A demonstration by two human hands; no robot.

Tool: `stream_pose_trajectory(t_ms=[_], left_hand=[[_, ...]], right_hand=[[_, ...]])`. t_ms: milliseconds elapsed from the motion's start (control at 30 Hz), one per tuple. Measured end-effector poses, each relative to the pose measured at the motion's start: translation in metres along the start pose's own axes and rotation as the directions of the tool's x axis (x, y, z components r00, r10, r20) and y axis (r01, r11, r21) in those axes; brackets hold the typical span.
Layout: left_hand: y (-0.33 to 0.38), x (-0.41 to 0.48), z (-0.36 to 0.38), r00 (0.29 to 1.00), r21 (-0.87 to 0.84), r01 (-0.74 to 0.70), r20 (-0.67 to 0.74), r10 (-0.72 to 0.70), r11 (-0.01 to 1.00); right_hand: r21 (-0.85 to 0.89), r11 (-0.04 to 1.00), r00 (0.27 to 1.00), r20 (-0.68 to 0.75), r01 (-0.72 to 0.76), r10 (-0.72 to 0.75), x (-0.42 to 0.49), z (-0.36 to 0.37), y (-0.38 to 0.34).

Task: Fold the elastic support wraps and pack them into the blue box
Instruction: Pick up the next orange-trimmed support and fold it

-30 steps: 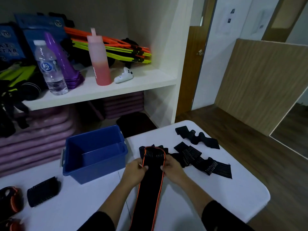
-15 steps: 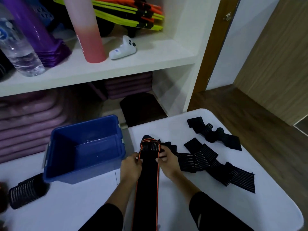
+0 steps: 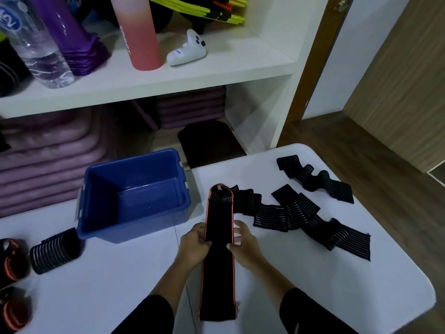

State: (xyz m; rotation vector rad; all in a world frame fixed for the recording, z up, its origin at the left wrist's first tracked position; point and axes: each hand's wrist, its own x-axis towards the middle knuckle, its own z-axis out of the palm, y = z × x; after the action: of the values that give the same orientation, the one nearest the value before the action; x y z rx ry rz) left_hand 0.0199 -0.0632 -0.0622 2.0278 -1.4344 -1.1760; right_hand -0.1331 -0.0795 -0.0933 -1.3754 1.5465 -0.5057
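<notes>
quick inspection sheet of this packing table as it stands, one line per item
surface: white table, wraps spread over its far right
job's things: orange-edged wrap laid lengthwise toward the person; blue box to its left, nothing seen inside; striped black wrap and far black wrap unfolded; rolled wrap left of the box
clutter: orange-striped items at left edge, unclear
grippers: left hand and right hand grip the orange-edged wrap's side edges
cables: nothing seen
surroundings: shelf with pink bottle, water bottle; purple mats beneath
</notes>
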Motion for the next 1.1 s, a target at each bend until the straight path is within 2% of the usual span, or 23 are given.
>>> stream_pose_trajectory(t_ms=[67,200,367,533,633,700,767,867,933,1100], left_hand=[[-0.003,-0.01,-0.001,1.0,-0.037,0.003,0.019,-0.002,0.999],[-0.023,-0.033,0.003,1.0,-0.018,0.028,0.005,-0.028,0.999],[-0.044,-0.066,0.015,0.996,-0.024,0.037,0.081,-0.035,0.999],[-0.047,-0.091,0.016,0.983,-0.006,-0.179,-0.028,0.179,0.984],[-0.054,-0.104,0.014,0.976,-0.066,-0.2,0.075,0.204,0.978],[-0.057,-0.111,0.015,0.963,-0.047,-0.192,0.182,0.197,0.98],[-0.062,-0.115,0.018,0.94,0.051,-0.244,0.26,0.223,0.968],[-0.067,-0.119,0.022,0.919,0.228,-0.359,0.257,0.3,0.905],[-0.069,-0.121,0.024,0.917,0.213,-0.37,0.24,0.319,0.904],[-0.075,-0.125,0.025,0.934,0.086,-0.266,0.268,0.235,0.96]], right_hand=[[0.037,0.998,0.999,0.022,-0.045,0.044,-0.01,-0.005,0.003],[-0.042,0.996,0.995,0.052,-0.08,0.082,-0.039,-0.009,0.016],[-0.043,0.994,0.988,0.116,-0.098,0.103,-0.079,0.002,0.031],[-0.064,0.996,0.997,0.04,0.067,-0.064,-0.102,0.0,0.034],[-0.105,0.987,0.979,0.176,0.119,-0.099,-0.114,-0.002,0.039],[-0.208,0.966,0.96,0.261,0.156,-0.099,-0.122,-0.001,0.042],[-0.266,0.943,0.948,0.295,0.2,-0.118,-0.128,0.004,0.045],[-0.302,0.921,0.954,0.248,0.244,-0.172,-0.134,0.012,0.049],[-0.318,0.917,0.959,0.225,0.241,-0.174,-0.136,0.014,0.052],[-0.289,0.946,0.974,0.21,0.145,-0.086,-0.142,0.016,0.059]])
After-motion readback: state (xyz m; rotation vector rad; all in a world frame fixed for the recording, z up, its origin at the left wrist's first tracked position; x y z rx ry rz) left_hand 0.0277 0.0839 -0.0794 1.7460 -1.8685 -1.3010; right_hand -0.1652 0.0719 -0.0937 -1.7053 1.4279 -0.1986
